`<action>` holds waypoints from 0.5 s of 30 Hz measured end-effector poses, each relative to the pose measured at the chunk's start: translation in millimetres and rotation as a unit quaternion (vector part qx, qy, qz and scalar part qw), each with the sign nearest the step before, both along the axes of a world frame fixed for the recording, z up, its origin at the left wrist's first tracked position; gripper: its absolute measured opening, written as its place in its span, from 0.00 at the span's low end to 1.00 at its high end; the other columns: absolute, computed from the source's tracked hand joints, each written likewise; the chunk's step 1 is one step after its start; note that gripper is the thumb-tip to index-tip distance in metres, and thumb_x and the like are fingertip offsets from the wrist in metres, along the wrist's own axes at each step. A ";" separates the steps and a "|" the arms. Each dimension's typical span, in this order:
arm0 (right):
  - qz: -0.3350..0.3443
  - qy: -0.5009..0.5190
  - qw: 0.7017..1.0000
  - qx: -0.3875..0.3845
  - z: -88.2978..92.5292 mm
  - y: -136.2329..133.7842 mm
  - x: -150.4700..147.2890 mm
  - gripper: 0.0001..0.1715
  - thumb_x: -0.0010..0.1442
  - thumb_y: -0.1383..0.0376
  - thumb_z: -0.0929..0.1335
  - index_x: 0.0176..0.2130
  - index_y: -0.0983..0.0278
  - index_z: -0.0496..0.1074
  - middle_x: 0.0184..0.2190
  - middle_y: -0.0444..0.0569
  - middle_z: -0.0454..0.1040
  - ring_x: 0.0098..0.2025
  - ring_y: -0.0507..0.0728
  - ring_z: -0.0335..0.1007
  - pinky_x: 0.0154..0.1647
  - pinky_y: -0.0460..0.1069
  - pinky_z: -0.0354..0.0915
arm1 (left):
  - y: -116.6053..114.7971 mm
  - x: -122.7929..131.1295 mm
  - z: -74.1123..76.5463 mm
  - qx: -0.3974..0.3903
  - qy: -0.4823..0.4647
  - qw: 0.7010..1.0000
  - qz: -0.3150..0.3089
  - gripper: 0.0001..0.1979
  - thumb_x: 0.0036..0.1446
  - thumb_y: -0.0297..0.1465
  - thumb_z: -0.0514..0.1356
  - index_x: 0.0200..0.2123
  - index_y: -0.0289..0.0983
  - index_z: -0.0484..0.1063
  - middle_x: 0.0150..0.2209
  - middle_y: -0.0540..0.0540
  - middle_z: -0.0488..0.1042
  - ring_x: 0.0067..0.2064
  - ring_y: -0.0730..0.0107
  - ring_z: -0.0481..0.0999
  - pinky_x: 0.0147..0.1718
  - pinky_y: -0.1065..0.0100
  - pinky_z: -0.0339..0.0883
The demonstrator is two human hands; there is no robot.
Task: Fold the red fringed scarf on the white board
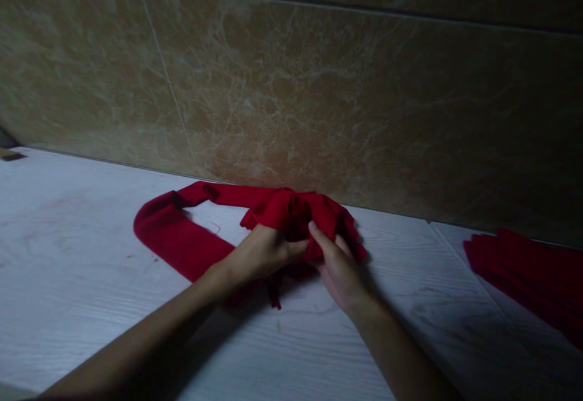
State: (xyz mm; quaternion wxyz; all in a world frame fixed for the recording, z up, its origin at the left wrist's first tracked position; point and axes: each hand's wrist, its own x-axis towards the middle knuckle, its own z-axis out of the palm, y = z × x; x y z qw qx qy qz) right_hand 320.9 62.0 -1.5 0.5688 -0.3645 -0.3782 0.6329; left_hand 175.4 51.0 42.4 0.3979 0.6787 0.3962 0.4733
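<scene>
A red cloth (291, 209) is bunched up between my two hands near the foot of the wall. From it a flat, folded red band (182, 237) runs out to the left and loops back along the wall. My left hand (266, 252) is closed on the bunch from the left, its fingers partly hidden in the folds. On the right side, my right hand (339, 267) grips the same cloth, thumb on top and the other fingers largely out of sight beneath. A short dark red end hangs below the bunch between the wrists.
A pile of red cloth pieces (528, 273) lies at the right. Brown marbled wall tiles (282, 85) rise directly behind the pale wood-grain surface (91, 225). A small brownish object (11, 154) sits at the far left edge.
</scene>
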 end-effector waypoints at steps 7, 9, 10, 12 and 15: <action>0.023 0.030 0.999 -0.004 12.4 6.2 4.5 0.28 0.48 0.51 0.79 0.44 0.61 0.74 0.39 0.49 0.81 0.42 0.64 0.79 0.38 0.59 0.79 | 15.9 -18.8 8.9 -0.121 -0.126 0.981 0.085 0.15 0.42 0.32 0.72 0.34 0.34 0.74 0.29 0.47 0.78 0.30 0.64 0.77 0.27 0.69 0.72; 0.004 0.046 0.999 0.016 15.1 7.0 5.4 0.27 0.50 0.50 0.78 0.44 0.60 0.73 0.40 0.48 0.81 0.45 0.64 0.78 0.37 0.58 0.79 | 17.3 -19.0 4.6 -0.162 -0.138 0.973 0.086 0.19 0.41 0.30 0.71 0.39 0.34 0.74 0.32 0.46 0.79 0.30 0.65 0.77 0.27 0.70 0.72; -0.005 0.051 0.998 0.023 16.0 7.5 6.2 0.27 0.51 0.49 0.78 0.44 0.59 0.73 0.41 0.48 0.81 0.46 0.64 0.77 0.37 0.57 0.79 | 18.0 -18.9 0.9 -0.188 -0.129 0.971 0.077 0.19 0.41 0.29 0.71 0.40 0.35 0.74 0.33 0.46 0.80 0.30 0.65 0.77 0.26 0.71 0.71; -0.015 0.054 0.998 0.032 17.3 8.5 9.0 0.26 0.51 0.48 0.78 0.43 0.59 0.73 0.41 0.48 0.81 0.47 0.64 0.77 0.36 0.55 0.79 | 19.8 -19.7 -7.2 -0.247 -0.087 0.964 0.051 0.17 0.42 0.30 0.71 0.37 0.35 0.74 0.30 0.47 0.79 0.28 0.68 0.76 0.23 0.73 0.68; -0.025 0.051 0.997 0.043 19.3 10.6 14.0 0.26 0.49 0.48 0.78 0.39 0.60 0.74 0.40 0.48 0.81 0.46 0.64 0.76 0.35 0.54 0.78 | 22.8 -22.7 -14.6 -0.302 -0.023 0.953 0.027 0.12 0.43 0.31 0.72 0.27 0.34 0.73 0.21 0.52 0.74 0.20 0.75 0.67 0.15 0.77 0.55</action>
